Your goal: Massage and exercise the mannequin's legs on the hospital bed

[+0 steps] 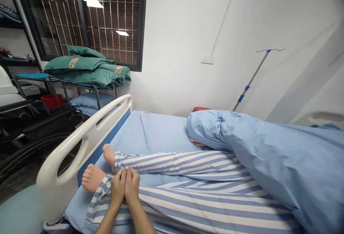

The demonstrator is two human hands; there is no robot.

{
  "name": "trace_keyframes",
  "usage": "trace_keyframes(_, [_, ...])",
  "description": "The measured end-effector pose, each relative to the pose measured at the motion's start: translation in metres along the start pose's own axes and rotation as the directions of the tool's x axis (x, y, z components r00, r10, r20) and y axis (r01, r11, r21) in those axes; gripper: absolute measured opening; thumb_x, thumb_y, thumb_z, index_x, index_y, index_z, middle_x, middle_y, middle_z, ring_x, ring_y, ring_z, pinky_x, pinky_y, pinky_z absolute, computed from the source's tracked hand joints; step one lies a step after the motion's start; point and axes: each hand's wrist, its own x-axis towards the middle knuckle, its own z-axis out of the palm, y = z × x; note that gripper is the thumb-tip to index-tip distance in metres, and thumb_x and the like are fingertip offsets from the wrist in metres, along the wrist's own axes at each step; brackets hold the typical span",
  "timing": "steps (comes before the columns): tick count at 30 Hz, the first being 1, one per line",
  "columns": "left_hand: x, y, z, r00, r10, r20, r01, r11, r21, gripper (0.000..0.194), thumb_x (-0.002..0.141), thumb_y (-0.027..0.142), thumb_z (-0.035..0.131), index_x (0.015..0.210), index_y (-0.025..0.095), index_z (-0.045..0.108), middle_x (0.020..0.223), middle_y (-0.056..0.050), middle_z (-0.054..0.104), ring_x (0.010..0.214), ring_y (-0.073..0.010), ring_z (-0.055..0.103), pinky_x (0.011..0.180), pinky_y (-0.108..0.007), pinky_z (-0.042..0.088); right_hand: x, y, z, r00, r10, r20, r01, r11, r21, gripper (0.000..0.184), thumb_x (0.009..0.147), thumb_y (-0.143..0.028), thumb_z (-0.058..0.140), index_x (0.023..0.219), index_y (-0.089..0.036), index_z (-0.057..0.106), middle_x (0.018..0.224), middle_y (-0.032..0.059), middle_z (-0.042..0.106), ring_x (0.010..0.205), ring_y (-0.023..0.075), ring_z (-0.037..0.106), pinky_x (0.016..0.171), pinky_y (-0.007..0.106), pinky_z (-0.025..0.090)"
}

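Observation:
My left hand (118, 187) and my right hand (132, 185) lie side by side, fingers together, on the striped trouser leg (188, 205) of a patient manikin near its ankle cuff. The manikin lies on a blue bed sheet (161, 133), its bare near foot (92, 177) just left of my hands. Its other foot (109, 156) rests just above them, on a second striped leg (174, 164). A pale blue blanket (268, 155) covers the upper body, hiding the head. A manikin's hand (197, 142) shows at the blanket's edge.
A white bed rail (88, 130) runs along the bed's left side. Beyond it stand a black wheelchair (34, 148), a red basin (51, 101) and a rack holding folded green cloth (86, 69). An IV pole (252, 80) stands behind the bed.

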Motion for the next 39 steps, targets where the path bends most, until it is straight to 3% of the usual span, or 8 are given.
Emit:
trace_keyframes(5, [-0.003,-0.014,0.002,0.989,0.141,0.039,-0.146,0.959,0.241,0.037,0.082,0.044,0.031,0.072,0.020,0.057,0.066,-0.005,0.063,0.062,-0.0169,0.056,0.062,-0.027,0.042,0.000,0.002,-0.002,1.000,0.010,0.013,-0.010,1.000,0.001,0.040,0.087,-0.043,0.036,0.055,-0.019,0.040,0.051,-0.0018,0.046,0.051,0.0117,0.040,0.051,0.024,0.030])
trace_keyframes(13, [0.000,-0.024,0.002,0.988,0.145,0.047,-0.152,0.911,0.383,0.038,0.084,0.039,0.030,0.077,0.021,0.062,0.077,-0.008,0.069,0.080,-0.0198,0.062,0.074,-0.029,0.048,0.001,0.003,-0.002,1.000,-0.022,0.003,0.022,1.000,-0.017,0.043,0.087,-0.045,0.036,0.053,-0.019,0.042,0.049,-0.0009,0.049,0.050,0.0117,0.042,0.048,0.023,0.030])
trace_keyframes(19, [0.003,-0.038,0.002,0.969,0.227,0.097,-0.246,0.883,0.400,0.036,0.084,0.033,0.031,0.085,0.020,0.064,0.085,-0.009,0.070,0.090,-0.0214,0.062,0.082,-0.033,0.049,-0.001,-0.005,-0.014,0.986,-0.142,0.090,0.159,0.965,-0.210,0.042,0.088,-0.039,0.035,0.053,-0.020,0.049,0.050,0.0008,0.054,0.047,0.0139,0.045,0.047,0.026,0.025])
trace_keyframes(24, [0.003,-0.048,0.007,0.986,0.159,0.057,-0.169,0.917,0.361,0.033,0.082,0.033,0.034,0.088,0.018,0.063,0.095,-0.011,0.069,0.091,-0.0207,0.063,0.084,-0.034,0.049,-0.008,-0.002,-0.016,0.990,-0.132,0.051,0.139,0.970,-0.201,0.043,0.091,-0.039,0.031,0.062,-0.020,0.055,0.058,0.0049,0.060,0.053,0.0161,0.051,0.051,0.027,0.028])
trace_keyframes(28, [0.005,-0.033,0.005,0.988,0.089,0.125,-0.120,0.957,0.264,0.037,0.083,0.037,0.032,0.086,0.017,0.063,0.095,-0.011,0.069,0.092,-0.0200,0.062,0.086,-0.034,0.047,-0.007,-0.002,-0.016,0.995,-0.100,0.022,0.102,0.982,-0.156,0.045,0.091,-0.042,0.030,0.063,-0.019,0.056,0.059,0.0059,0.061,0.054,0.0160,0.053,0.052,0.026,0.032])
trace_keyframes(32, [0.007,0.004,0.003,0.974,0.047,0.221,-0.089,0.979,0.182,0.039,0.082,0.044,0.035,0.073,0.017,0.062,0.079,-0.009,0.069,0.077,-0.0206,0.061,0.076,-0.034,0.047,0.001,0.000,-0.018,0.997,-0.068,-0.028,0.067,0.997,-0.032,0.046,0.090,-0.045,0.032,0.062,-0.018,0.056,0.060,0.0058,0.063,0.056,0.0161,0.055,0.054,0.025,0.036])
trace_keyframes(35, [0.005,0.028,0.007,0.963,0.053,0.265,-0.066,0.997,0.043,0.038,0.080,0.046,0.039,0.058,0.019,0.053,0.062,-0.004,0.062,0.063,-0.0169,0.056,0.063,-0.028,0.045,0.005,0.002,-0.021,0.999,-0.046,-0.027,0.047,0.997,0.066,0.048,0.089,-0.048,0.031,0.061,-0.018,0.055,0.060,0.0052,0.062,0.057,0.0161,0.055,0.054,0.025,0.038])
trace_keyframes(39, [0.002,0.029,0.018,0.993,-0.032,0.113,0.044,0.993,-0.107,0.040,0.078,0.048,0.040,0.049,0.021,0.035,0.043,0.002,0.043,0.046,-0.0124,0.041,0.047,-0.025,0.037,0.007,0.004,-0.022,1.000,-0.001,-0.019,0.003,0.996,0.091,0.050,0.088,-0.050,0.031,0.054,-0.018,0.048,0.052,0.0027,0.055,0.052,0.0146,0.049,0.051,0.025,0.036])
